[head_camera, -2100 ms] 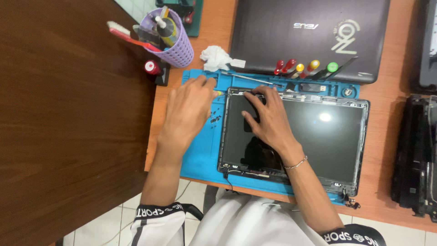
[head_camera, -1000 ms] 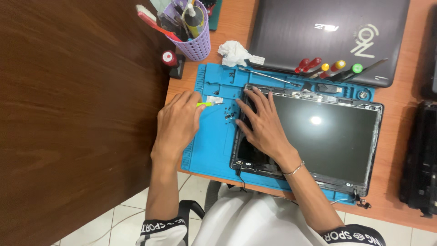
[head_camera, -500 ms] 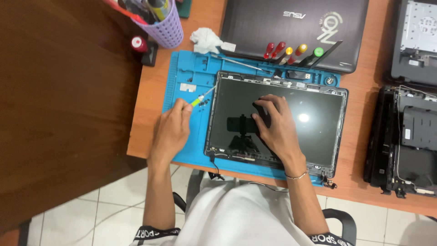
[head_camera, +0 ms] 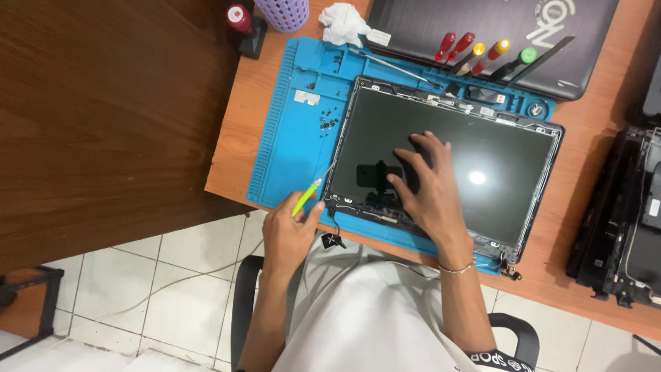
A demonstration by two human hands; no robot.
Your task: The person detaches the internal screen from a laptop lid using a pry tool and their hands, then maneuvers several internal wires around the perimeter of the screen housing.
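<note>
**Display panel: bezel off, tool at the near-left corner**

The left hand (head_camera: 290, 238) is closed around a green-handled screwdriver (head_camera: 307, 197). Its tip meets the near-left corner of the laptop display panel (head_camera: 447, 162), which serves as the landmark below. The right hand (head_camera: 428, 189) lies flat on the panel glass, fingers spread, gripping nothing.

Status, judged from the present layout:
- The panel lies face up on the blue work mat (head_camera: 289, 138), and its metal edge frame and corner hardware are exposed. The front bezel appears to be already off.
- A group of small loose screws (head_camera: 328, 122) lies on the mat just left of the panel, so some fasteners seem already removed.
- A thin cable with a black connector (head_camera: 333, 240) hangs off the near-left corner, over the mat's edge.
- The panel sits inside its back cover, so lifting it out looks to remain. Whether screws are left at the other corners cannot be told.

Beyond the panel's far edge lie several coloured-handle screwdrivers (head_camera: 475, 55), resting against a closed dark laptop (head_camera: 482, 27). A crumpled white cloth (head_camera: 342, 22) lies left of that laptop
</note>
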